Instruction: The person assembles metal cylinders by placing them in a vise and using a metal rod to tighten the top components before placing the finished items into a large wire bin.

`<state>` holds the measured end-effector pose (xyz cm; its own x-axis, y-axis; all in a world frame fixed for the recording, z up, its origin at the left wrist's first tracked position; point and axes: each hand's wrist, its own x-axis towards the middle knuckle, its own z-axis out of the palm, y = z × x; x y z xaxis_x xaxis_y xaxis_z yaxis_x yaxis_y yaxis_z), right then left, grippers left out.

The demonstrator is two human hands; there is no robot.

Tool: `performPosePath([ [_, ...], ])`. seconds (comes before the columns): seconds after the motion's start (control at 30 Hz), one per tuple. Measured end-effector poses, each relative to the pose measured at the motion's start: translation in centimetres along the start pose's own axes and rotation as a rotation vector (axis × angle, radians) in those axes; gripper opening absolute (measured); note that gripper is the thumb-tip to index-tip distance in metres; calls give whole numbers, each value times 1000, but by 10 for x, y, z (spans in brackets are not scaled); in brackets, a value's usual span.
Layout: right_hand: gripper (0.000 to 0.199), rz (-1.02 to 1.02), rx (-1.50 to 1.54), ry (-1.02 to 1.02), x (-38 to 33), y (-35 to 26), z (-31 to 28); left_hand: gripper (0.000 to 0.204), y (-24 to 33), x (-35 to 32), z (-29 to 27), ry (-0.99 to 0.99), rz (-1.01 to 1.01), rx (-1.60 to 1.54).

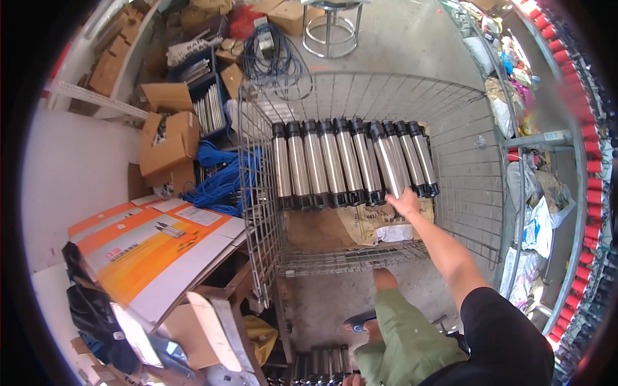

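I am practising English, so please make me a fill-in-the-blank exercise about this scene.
1. The right hand reaches into a wire ____.
2. It touches a row of ____ cylinders with black caps.
3. The coiled cable left of the cage is ____.
4. The orange-printed cardboard boxes lie ____.

Missing words: cage; metal; blue; flat

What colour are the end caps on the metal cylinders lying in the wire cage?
Black, on silver bodies; the cylinders in the wire cage show clearly in the head view.
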<state>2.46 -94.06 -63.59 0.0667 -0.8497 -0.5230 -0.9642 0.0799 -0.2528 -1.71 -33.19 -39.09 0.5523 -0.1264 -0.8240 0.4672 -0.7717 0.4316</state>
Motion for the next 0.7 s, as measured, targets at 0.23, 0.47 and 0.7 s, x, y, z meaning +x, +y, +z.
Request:
performPosePath([
  [0.23, 56, -347, 253, 81, 76, -7, 57, 31, -120, 2, 19, 152, -332, -129],
  [0.47, 23, -665, 301, -92, -167, -45, 67, 29, -346, -67, 20, 294, -319, -702],
  [0.7, 29, -771, 115, -816, -548, -76, 125, 56, -413, -32, -26, 457, -676, -445],
])
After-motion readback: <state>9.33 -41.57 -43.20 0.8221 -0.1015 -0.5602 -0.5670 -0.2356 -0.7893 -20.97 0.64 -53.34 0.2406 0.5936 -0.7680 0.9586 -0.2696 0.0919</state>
